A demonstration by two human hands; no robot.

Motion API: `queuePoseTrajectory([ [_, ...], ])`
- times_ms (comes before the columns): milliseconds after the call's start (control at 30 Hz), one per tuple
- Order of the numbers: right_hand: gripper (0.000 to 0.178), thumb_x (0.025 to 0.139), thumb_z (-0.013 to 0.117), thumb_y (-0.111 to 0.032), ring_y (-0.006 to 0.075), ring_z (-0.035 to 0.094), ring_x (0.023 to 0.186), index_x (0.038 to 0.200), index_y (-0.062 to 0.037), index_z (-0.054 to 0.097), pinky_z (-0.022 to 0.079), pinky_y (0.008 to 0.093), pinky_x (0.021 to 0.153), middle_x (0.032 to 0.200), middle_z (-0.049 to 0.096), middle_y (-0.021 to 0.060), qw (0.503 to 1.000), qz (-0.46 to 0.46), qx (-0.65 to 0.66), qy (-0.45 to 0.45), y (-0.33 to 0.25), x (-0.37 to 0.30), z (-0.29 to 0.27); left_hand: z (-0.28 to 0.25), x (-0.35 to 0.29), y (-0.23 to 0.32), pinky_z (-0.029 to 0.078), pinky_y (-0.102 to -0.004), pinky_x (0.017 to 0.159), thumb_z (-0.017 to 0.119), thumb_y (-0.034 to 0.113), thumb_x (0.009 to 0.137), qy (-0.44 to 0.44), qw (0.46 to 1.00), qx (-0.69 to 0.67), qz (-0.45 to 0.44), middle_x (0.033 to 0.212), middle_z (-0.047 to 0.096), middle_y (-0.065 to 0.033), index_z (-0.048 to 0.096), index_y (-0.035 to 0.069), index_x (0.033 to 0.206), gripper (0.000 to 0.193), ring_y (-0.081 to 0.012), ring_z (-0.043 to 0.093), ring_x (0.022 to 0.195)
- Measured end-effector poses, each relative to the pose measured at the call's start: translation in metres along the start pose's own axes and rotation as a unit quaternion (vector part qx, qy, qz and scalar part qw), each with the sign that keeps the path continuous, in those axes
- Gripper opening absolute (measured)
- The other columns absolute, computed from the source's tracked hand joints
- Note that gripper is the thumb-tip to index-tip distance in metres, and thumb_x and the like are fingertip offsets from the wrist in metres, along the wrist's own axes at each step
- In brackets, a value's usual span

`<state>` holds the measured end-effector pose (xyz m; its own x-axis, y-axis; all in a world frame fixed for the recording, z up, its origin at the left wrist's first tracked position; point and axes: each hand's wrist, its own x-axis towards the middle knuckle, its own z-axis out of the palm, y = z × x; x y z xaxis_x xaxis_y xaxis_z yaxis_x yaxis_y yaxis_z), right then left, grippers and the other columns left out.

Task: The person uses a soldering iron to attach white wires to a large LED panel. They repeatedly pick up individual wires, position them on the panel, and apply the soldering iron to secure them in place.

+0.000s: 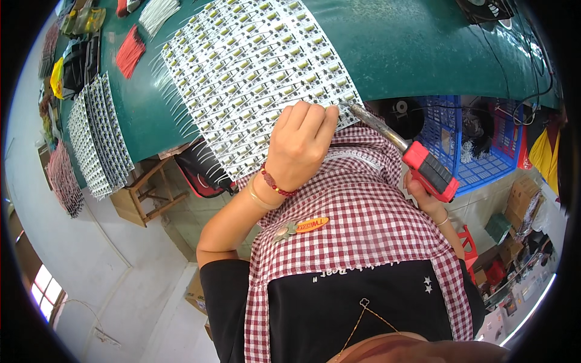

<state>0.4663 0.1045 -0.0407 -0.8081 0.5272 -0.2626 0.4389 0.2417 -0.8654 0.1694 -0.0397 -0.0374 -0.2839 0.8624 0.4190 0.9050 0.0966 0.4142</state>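
Note:
A large white panel of small circuit boards (254,72) lies on the green table, its near edge reaching my apron. Yellowish parts sit on it in rows, and thin white wires stick out past its left side. My left hand (302,142) rests over the panel's near right part, fingers curled and pressed together; what they pinch is hidden. In my right hand (422,196) is a soldering iron (431,171) with a red and black handle, held from below. Its metal barrel slants up to the left, and the tip is close to my left fingertips at the panel's corner.
More circuit panels (100,136) stand stacked at the table's left end. Bundles of red wires (130,51) and white wires (158,15) lie on the table (417,54). Blue plastic crates (478,163) are below its right edge. Black cables (535,78) hang at the far right.

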Motion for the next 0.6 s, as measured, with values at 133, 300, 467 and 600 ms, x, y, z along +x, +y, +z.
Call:
queuePoseTrajectory([
  [133,0.019,0.077,0.073,-0.013,0.0260,0.061,0.067,0.092,-0.0027,0.068,0.047,0.0327,0.060,0.083,0.064,0.0102,0.999,0.006,0.041,0.031,0.000,-0.006,0.000,0.000,0.000,0.000,0.043,-0.0325,0.061,0.064,-0.002,0.071,0.003,1.000,-0.004,-0.006,0.073,0.045,-0.0055,0.068,0.001,0.098,0.028,-0.0201,0.050,0.069],
  [300,0.018,0.079,0.072,-0.011,0.0228,0.061,0.069,0.094,-0.0015,0.068,0.047,0.0312,0.063,0.083,0.065,0.0089,0.994,0.012,0.096,0.042,-0.005,-0.004,0.001,-0.001,0.000,0.000,0.041,-0.0317,0.062,0.063,0.000,0.071,-0.001,1.000,0.016,-0.004,0.073,0.045,-0.0043,0.068,0.002,0.097,0.026,-0.0190,0.051,0.070],
  [467,0.016,0.084,0.071,-0.014,0.0168,0.058,0.070,0.091,-0.0012,0.065,0.045,0.0289,0.064,0.081,0.062,0.0058,0.986,0.033,0.162,0.026,-0.015,0.000,0.003,-0.002,0.000,0.001,0.039,-0.0317,0.063,0.065,0.004,0.071,0.002,0.998,0.058,-0.001,0.075,0.051,-0.0014,0.069,0.006,0.096,0.026,-0.0170,0.055,0.073],
  [600,0.018,0.088,0.069,-0.017,0.0136,0.056,0.070,0.094,-0.0010,0.062,0.044,0.0287,0.063,0.080,0.060,0.0034,0.979,0.030,0.204,0.004,-0.016,0.002,0.003,-0.009,0.004,0.004,0.039,-0.0324,0.064,0.066,0.005,0.070,0.047,0.997,0.065,-0.013,0.077,0.055,-0.0001,0.070,0.008,0.095,0.026,-0.0169,0.057,0.075],
])
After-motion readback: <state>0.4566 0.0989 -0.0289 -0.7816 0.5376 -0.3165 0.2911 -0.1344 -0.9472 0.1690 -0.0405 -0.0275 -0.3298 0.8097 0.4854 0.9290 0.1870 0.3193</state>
